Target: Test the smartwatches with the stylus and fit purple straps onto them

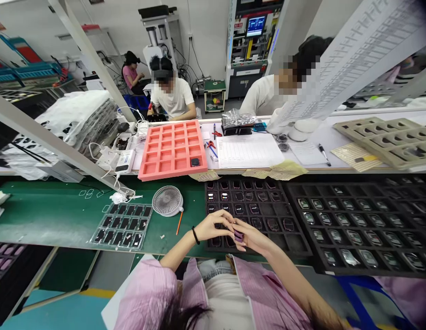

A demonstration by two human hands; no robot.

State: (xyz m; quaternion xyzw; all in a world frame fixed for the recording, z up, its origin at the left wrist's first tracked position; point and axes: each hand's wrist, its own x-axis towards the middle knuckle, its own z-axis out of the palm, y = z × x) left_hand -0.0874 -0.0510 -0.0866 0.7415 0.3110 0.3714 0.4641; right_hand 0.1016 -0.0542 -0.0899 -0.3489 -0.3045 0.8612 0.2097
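Observation:
A small purple watch-like case (238, 236) sits between my two hands, just above the near part of a black foam tray (295, 245). My left hand (214, 225), with a black band at its wrist, pinches the case from the left with bent fingers. From the right, my right hand (251, 236) wraps its fingers around the same piece. Fingers cover much of it, so its face is hard to make out. In the tray's pockets lie several dark watch cases (239, 209), some with lit screens.
At the right stands a second black tray (302, 192) of watch parts. On the left are a small fan (167, 200), an orange stick (179, 223) and a clear tray of black pieces (121, 224). A pink tray (151, 158) and papers (247, 151) rest on the shelf. Co-workers sit beyond.

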